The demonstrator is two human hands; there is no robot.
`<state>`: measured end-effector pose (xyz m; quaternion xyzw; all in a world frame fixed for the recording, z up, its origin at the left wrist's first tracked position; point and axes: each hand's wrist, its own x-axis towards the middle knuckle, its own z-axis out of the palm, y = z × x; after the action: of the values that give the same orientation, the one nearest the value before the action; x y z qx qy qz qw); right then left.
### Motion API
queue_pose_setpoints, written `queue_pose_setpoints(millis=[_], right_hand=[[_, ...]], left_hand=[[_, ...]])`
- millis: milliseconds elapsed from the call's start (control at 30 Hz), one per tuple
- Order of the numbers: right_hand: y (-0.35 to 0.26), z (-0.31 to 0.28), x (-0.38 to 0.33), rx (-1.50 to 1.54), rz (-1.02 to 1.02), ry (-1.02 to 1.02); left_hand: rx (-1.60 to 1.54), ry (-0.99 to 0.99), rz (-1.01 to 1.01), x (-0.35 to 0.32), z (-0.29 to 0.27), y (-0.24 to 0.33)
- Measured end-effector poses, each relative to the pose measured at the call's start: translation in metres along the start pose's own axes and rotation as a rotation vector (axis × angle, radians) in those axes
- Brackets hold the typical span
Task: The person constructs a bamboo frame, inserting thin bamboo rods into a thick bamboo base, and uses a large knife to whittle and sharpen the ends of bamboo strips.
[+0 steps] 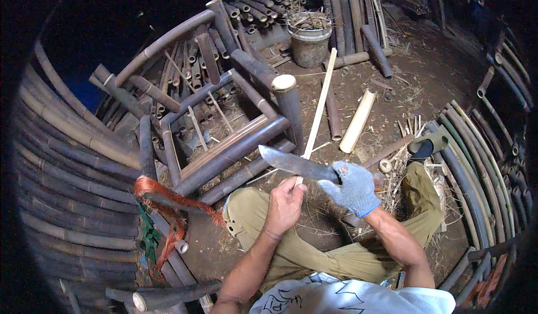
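To the left, a chair frame (235,156) of dark bamboo, with orange cord (147,186) near its front corner and a green tangle (149,236) just below. Beyond, stacked bamboo lengths (255,12), a bucket (310,51) heaped with shavings (308,21), and upright poles (351,18). On the dirt floor (423,84), a pale split bamboo piece (357,122) beside a dark bamboo length (334,119). Along the left edge, a bank of long bamboo poles (78,165); along the right, more poles (469,171) in a row.

Hands (284,204): two. Work glove (356,190): one. Long-bladed knife (297,165): one. Long pale strip (320,109): one. Bamboo chair frame (232,155): one. Bucket (310,50): one. Pale split bamboo length (357,122): one. Orange strand bundle (150,186): one. Bamboo poles (73,188): many, too crowded to count.
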<state>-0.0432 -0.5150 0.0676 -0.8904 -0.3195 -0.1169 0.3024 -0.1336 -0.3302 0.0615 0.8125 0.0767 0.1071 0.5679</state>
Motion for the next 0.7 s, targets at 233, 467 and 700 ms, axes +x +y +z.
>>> queue_pose_setpoints(millis=[233, 467, 700], right_hand=[[0.013, 0.022, 0.004, -0.069, 0.131, 0.081], [0.045, 0.017, 0.017, -0.149, 0.297, 0.151], [0.118, -0.007, 0.035, -0.067, 0.49, 0.368]], left_hand=[[0.03, 0.096, 0.049, -0.054, 0.009, -0.005], [0.082, 0.011, -0.032, -0.123, -0.011, -0.008], [0.2, -0.104, -0.124, -0.196, -0.051, -0.015]])
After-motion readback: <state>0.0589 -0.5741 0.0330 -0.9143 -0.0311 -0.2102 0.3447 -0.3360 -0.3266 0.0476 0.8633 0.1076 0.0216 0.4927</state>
